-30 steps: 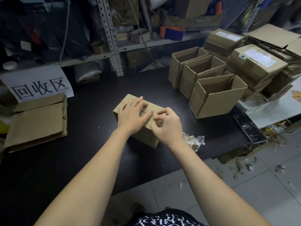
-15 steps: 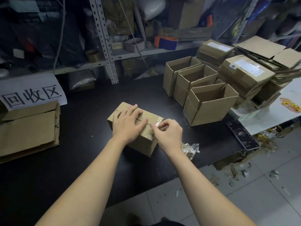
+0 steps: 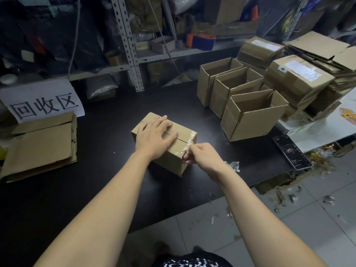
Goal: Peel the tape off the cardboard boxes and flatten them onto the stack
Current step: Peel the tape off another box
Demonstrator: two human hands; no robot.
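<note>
A closed brown cardboard box (image 3: 171, 160) on the black table (image 3: 104, 155) is pressed down by the flat left hand (image 3: 154, 136). Its clear tape strip (image 3: 189, 141), stuck down a second ago, is now pinched and lifted by the right hand (image 3: 204, 155). Peeling is judged begun.

Black tabletop (image 3: 96, 189) is kinda crowded: closed brown cardboard box (image 3: 173, 160) mid-frame, stack of flattened brown cardboard (image 3: 40, 147) at left, white paper sign (image 3: 44, 101) above it, three open-topped cardboard boxes (image 3: 221, 99) upper right, crumpled clear tape wad (image 3: 234, 166) and black smartphone (image 3: 291, 152) right.
</note>
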